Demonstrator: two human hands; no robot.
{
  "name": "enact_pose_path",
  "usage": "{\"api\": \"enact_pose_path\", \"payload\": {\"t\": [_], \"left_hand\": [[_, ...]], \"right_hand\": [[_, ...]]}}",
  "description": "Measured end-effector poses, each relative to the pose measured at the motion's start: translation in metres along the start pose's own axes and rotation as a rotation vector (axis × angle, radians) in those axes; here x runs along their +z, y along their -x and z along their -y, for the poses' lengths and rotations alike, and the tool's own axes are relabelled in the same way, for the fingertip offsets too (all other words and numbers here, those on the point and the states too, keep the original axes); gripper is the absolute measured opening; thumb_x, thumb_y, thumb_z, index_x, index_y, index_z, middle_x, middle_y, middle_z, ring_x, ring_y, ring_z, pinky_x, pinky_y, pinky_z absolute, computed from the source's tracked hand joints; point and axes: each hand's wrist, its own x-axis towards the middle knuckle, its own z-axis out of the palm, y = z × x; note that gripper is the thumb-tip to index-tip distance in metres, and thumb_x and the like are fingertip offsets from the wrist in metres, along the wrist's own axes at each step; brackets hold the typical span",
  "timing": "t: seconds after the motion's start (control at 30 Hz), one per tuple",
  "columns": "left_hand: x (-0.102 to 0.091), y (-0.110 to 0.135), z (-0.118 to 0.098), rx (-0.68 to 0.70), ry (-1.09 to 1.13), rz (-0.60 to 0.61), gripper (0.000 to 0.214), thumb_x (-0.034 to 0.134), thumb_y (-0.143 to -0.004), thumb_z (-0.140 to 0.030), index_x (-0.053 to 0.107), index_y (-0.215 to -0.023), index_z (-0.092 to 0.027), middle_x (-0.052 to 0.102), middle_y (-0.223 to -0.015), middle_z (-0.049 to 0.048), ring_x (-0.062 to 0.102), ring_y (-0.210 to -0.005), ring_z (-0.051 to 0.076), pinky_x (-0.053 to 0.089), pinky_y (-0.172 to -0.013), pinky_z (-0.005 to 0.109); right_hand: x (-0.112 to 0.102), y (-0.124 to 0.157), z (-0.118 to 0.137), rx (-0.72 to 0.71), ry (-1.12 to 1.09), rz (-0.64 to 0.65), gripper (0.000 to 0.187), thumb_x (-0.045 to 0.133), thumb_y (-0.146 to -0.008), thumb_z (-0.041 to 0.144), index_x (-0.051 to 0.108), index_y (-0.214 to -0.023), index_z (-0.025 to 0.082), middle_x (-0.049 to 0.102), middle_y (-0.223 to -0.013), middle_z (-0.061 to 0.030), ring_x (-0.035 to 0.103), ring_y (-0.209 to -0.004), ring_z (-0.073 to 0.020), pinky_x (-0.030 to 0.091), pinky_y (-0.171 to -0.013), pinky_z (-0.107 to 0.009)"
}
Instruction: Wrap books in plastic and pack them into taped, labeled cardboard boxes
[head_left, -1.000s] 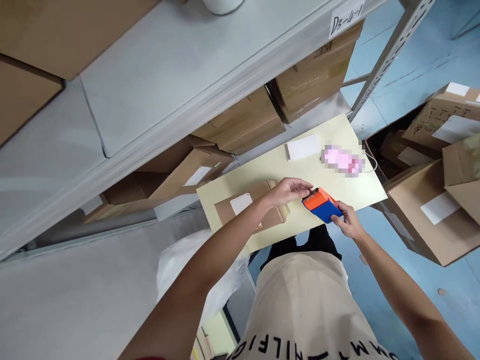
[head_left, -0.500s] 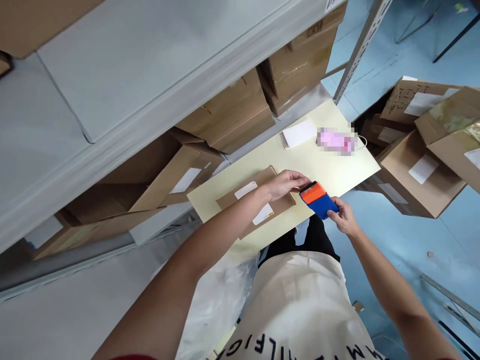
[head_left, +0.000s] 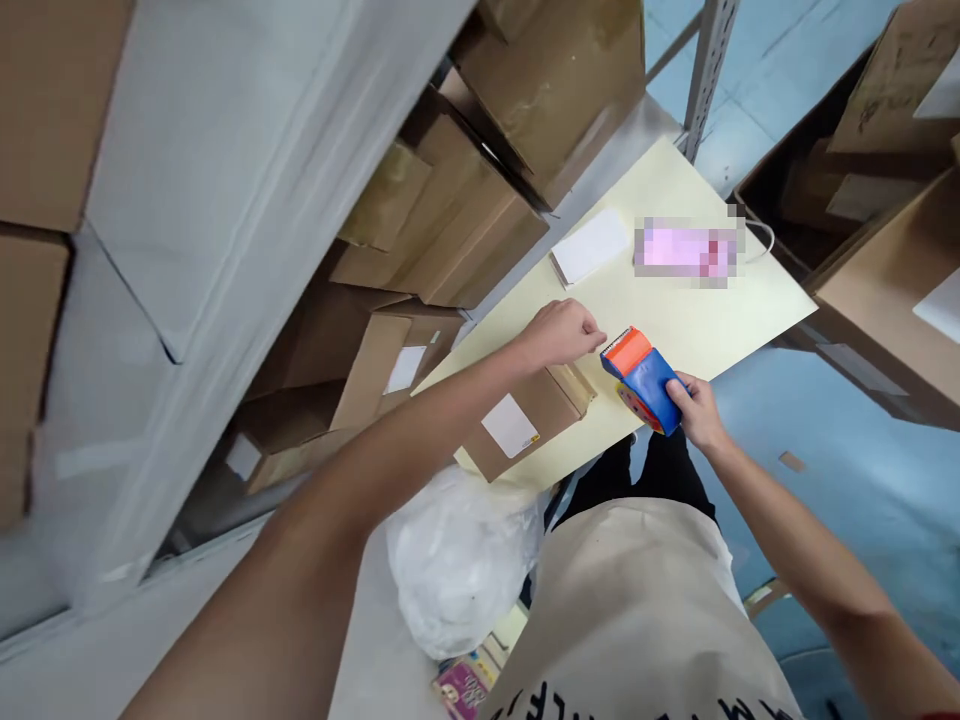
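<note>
My right hand [head_left: 696, 408] is wrapped around the back of a blue and orange tape dispenser [head_left: 651, 384]. The dispenser is raised near the table's front edge, its toothed orange end pointing toward my left hand. My left hand [head_left: 561, 330] is closed just beside that toothed end, a small gap between them. Its fingertips are pinched together, and whatever they may hold is too small to make out. Beneath my left wrist lies a cardboard box [head_left: 495, 466] with a white label [head_left: 510, 425]; my forearm covers part of it.
The cream tabletop [head_left: 675, 190] also bears a stack of white paper [head_left: 592, 246] and a blurred pink item [head_left: 684, 248]. Shelving with large cartons [head_left: 480, 220] borders the left side. More cartons [head_left: 885, 265] stand at right. A white plastic bag [head_left: 457, 560] sits below the table's near end.
My view has turned and shifted. The dispenser has tilted, so its round side now shows. My left hand's fingers have curled in from a more stretched pinch and sit slightly apart from the dispenser.
</note>
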Motion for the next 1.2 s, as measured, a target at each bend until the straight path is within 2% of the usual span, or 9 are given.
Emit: {"api": "enact_pose_path", "payload": {"t": [0.17,0.33,0.47,0.67,0.87,0.97,1.03,1.1,1.2], "left_hand": [[-0.005,-0.031,0.005,-0.177,-0.151,0.354,0.025,0.065,-0.074,-0.031,0.066,-0.052,-0.018,0.065,-0.056,0.0017,0.057,-0.053,0.013,0.041,-0.055,0.025],[-0.001,-0.05,0.028,-0.264,-0.507,0.428,0.021,0.066,-0.071,-0.033,0.07,-0.055,-0.02,0.061,-0.053,0.0019,0.057,-0.056,0.017,0.038,-0.053,0.027],[0.013,-0.055,0.036,-0.217,-0.787,0.573,0.014,0.063,-0.07,-0.029,0.075,-0.066,-0.021,0.07,-0.068,0.0059,0.065,-0.07,0.023,0.043,-0.062,0.03],[0.036,-0.044,0.032,-0.205,-1.046,0.554,0.022,0.059,-0.076,-0.022,0.077,-0.086,-0.016,0.073,-0.09,0.0166,0.069,-0.087,0.034,0.047,-0.067,0.037],[0.053,-0.034,0.027,-0.178,-1.113,0.561,0.036,0.063,-0.079,-0.027,0.072,-0.113,-0.017,0.072,-0.094,0.018,0.067,-0.093,0.035,0.047,-0.075,0.041],[0.051,-0.031,0.028,-0.099,-1.115,0.464,0.058,0.064,-0.082,-0.037,0.058,-0.136,-0.018,0.067,-0.122,0.0204,0.058,-0.118,0.039,0.046,-0.084,0.044],[0.044,-0.027,0.033,-0.011,-1.1,0.419,0.068,0.062,-0.083,-0.049,0.051,-0.143,-0.022,0.053,-0.145,0.0183,0.042,-0.136,0.042,0.042,-0.094,0.048],[0.034,-0.022,0.042,0.113,-1.023,0.513,0.073,0.059,-0.082,-0.06,0.047,-0.147,-0.028,0.041,-0.157,0.0111,0.031,-0.144,0.041,0.036,-0.104,0.049],[0.02,-0.008,0.064,0.248,-0.887,0.76,0.082,0.061,-0.075,-0.07,0.046,-0.147,-0.032,0.04,-0.158,0.0052,0.035,-0.143,0.037,0.028,-0.112,0.045]], "right_hand": [[0.003,-0.004,-0.011,0.291,-0.268,0.123,0.063,0.068,-0.06,0.082,0.067,-0.065,0.019,0.062,-0.055,-0.0011,0.053,-0.05,-0.0148,0.042,-0.05,-0.027],[0.002,0.029,-0.049,0.6,-0.408,0.152,0.061,0.076,-0.054,0.078,0.07,-0.062,0.017,0.067,-0.055,-0.0032,0.056,-0.048,-0.0157,0.044,-0.051,-0.028],[0.011,0.052,-0.076,0.74,-0.502,0.141,0.06,0.077,-0.055,0.076,0.07,-0.06,0.017,0.067,-0.055,-0.003,0.056,-0.047,-0.0143,0.042,-0.05,-0.028],[0.034,0.057,-0.089,0.818,-0.569,0.143,0.058,0.078,-0.055,0.075,0.071,-0.062,0.018,0.071,-0.06,-0.0039,0.06,-0.051,-0.0149,0.045,-0.053,-0.027],[0.042,0.056,-0.092,0.814,-0.586,0.158,0.059,0.078,-0.055,0.076,0.073,-0.064,0.017,0.074,-0.063,-0.0056,0.064,-0.053,-0.0172,0.049,-0.056,-0.029],[0.045,0.056,-0.093,0.8,-0.569,0.171,0.06,0.078,-0.054,0.076,0.074,-0.067,0.017,0.076,-0.067,-0.0071,0.066,-0.055,-0.0187,0.051,-0.058,-0.03],[0.047,0.056,-0.096,0.803,-0.556,0.175,0.06,0.078,-0.053,0.076,0.075,-0.068,0.017,0.076,-0.068,-0.0072,0.066,-0.055,-0.0189,0.052,-0.057,-0.03],[0.049,0.058,-0.1,0.81,-0.554,0.182,0.06,0.078,-0.054,0.075,0.075,-0.069,0.017,0.076,-0.068,-0.0073,0.067,-0.056,-0.0194,0.052,-0.058,-0.03],[0.052,0.061,-0.108,0.807,-0.566,0.21,0.057,0.076,-0.061,0.073,0.075,-0.07,0.017,0.077,-0.071,-0.0083,0.07,-0.062,-0.0217,0.054,-0.062,-0.032]]}}
